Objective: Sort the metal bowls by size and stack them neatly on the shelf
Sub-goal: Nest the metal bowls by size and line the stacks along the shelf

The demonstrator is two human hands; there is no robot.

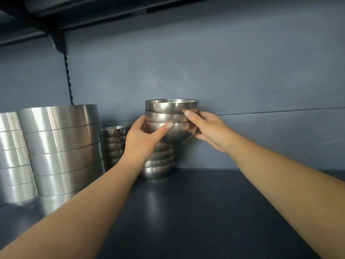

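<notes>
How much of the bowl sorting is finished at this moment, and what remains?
Done: two stacks of large straight-sided bowls and a small-bowl stack stand on the shelf. In hand: the left hand and right hand hold three nested round bowls over a stack of smaller round bowls. Left: setting these down; no loose bowls show.

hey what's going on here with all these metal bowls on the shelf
A person is holding a nested set of three round steel bowls with both hands, the left hand on one side and the right hand on the other. The set sits atop, or just above, a stack of smaller round bowls on the dark shelf. To the left stand two tall stacks of wider straight-sided bowls and another short stack behind.
</notes>
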